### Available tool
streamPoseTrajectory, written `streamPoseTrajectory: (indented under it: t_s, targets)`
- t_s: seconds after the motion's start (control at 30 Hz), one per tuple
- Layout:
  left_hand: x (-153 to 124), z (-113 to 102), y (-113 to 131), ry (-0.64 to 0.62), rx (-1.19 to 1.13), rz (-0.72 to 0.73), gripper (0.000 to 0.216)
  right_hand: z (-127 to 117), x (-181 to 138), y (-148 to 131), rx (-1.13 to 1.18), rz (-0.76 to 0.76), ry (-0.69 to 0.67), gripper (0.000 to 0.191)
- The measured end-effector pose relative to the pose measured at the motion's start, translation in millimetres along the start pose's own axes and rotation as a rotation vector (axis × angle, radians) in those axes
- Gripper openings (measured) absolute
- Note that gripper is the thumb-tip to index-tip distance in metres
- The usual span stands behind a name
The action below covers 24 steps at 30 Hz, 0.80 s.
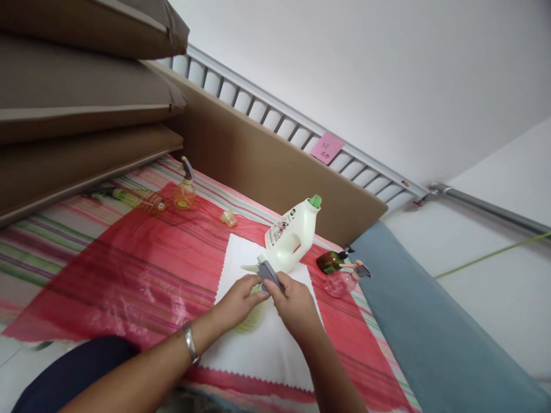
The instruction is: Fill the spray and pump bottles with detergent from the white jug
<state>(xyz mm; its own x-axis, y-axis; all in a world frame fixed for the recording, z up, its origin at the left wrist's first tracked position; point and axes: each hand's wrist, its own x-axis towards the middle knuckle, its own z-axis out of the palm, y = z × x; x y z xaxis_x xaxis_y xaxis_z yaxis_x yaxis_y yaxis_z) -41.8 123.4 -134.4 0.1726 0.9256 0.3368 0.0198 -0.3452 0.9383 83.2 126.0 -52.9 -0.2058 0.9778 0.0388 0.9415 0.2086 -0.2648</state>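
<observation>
My left hand (236,301) grips a small pale green spray bottle (252,315) that lies over a white cloth (267,344). My right hand (295,304) is closed on the bottle's grey and white trigger head (264,269). Just beyond the hands stands a white jug with a green cap (290,235), tilted toward the right. The cloth lies on a red plastic sheet (142,269).
An orange spray bottle (185,192), a green bottle lying flat (133,199) and a small cap (228,218) sit at the far left of the sheet. A brown bottle (330,261) and a pink spray bottle (342,281) lie at the right. A cardboard panel (258,166) stands behind.
</observation>
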Motion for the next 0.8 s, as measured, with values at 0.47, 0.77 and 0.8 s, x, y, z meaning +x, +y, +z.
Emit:
streamPoseTrajectory:
  t_s: [0.47,0.77,0.8]
  targets:
    - [-0.8,3.9,4.5,0.124,-0.045,-0.08,0.029,38.0,-23.2,32.8,0.586,0.055,-0.01,0.066]
    - [-1.5,-7.7,5.3,-0.099,0.004,-0.059,0.021,89.5,-16.0,13.3,0.654,0.066,0.041,0.053]
    - [-0.5,-8.5,4.6,-0.079,-0.011,-0.073,0.02,90.1,-15.8,12.4,0.672,0.066,0.045,0.054]
